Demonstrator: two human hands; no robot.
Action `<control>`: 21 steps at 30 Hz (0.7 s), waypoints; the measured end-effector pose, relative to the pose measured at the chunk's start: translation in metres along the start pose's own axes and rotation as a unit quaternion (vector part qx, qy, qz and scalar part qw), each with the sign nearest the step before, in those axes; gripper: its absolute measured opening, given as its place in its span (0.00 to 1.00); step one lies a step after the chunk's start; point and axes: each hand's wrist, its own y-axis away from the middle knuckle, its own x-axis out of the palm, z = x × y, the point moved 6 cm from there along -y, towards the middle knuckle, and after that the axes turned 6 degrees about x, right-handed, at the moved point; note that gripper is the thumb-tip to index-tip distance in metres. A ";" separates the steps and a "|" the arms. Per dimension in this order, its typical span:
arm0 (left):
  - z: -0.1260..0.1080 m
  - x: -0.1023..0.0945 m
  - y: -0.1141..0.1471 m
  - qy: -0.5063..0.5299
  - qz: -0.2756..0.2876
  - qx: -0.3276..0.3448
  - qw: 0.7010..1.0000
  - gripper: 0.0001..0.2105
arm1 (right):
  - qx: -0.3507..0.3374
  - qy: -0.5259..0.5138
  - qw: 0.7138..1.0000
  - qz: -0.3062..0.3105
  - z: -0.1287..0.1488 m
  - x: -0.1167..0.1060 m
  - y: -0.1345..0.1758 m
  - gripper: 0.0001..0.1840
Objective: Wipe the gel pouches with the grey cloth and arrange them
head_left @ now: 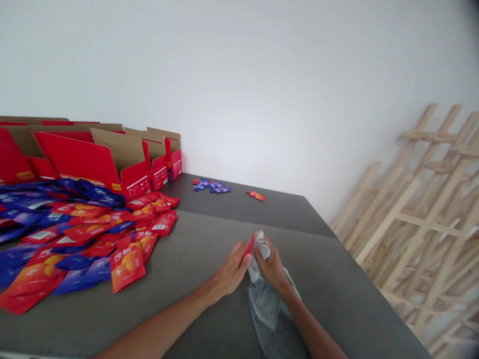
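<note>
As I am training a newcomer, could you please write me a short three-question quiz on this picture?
1. Which hand grips the cloth?
2. True or false: the boxes stand open.
3. What does the left hand hold?
A) a blue packet
B) a red packet
C) a wooden frame

Key: 1. the right hand; 2. true; 3. B

Dk grey tbl (187, 259), lower half of frame, darker strip along rear. On it: open red ctns (82, 154), mid L; heap of red & blue pkts (95, 230), lower L, in front of ctns; small mostly blue cluster (212, 186) nr ctr; lone red pkt (256, 196) to its R, apart.
</note>
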 end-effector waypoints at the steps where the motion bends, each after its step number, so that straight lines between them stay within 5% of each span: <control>1: -0.002 0.002 0.000 -0.003 0.006 0.000 1.000 0.22 | 0.006 -0.005 1.000 -0.021 -0.001 -0.004 -0.001 0.12; 3: -0.002 0.003 0.001 -0.005 0.004 -0.001 1.000 0.22 | 0.001 -0.009 1.000 -0.017 0.000 -0.005 -0.001 0.12; 9: 0.013 -0.019 -0.004 -0.032 -0.053 -0.018 0.998 0.23 | -0.072 0.039 0.984 0.159 0.004 0.029 0.011 0.07; 17: 0.009 -0.007 -0.005 -0.046 0.048 0.026 0.997 0.22 | -0.006 0.007 1.000 0.011 -0.006 0.003 -0.001 0.12; 21: 0.014 -0.016 -0.007 -0.101 0.062 0.005 0.993 0.23 | -0.045 0.040 0.994 0.087 -0.004 0.013 0.002 0.10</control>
